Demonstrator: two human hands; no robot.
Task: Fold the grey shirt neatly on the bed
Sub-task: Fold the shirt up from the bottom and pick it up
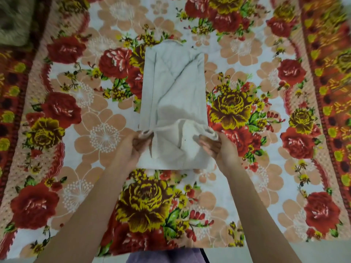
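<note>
shirt: grey shirt (173, 88) lies on the floral bedspread (247, 114), roughly centre of the bed, long axis running away from the camera
shape: narrowed to a long strip, both sides already turned in; side edges mostly straight, the left one slightly ragged
surface: pale grey, plain; diagonal creases cross the upper half, one overlapping flap edge runs down the left side
far end: thin curved rim, seemingly the neckline, pokes out at the top
near end: lifted off the bedspread and doubled over toward the far end; the raised part reads brighter, almost white, with a shadow just beyond it on the flat part
left hand (133, 147): clamped on the near-left corner, fabric pinched between thumb and fingers
right hand (218, 147): clamped on the near-right corner, same pinch, fingers curled under the cloth
hand spacing: apart, one at each side of the strip, about level with each other
other: olive-green fabric (13, 21) at top-left, blurred, can't identify
</note>
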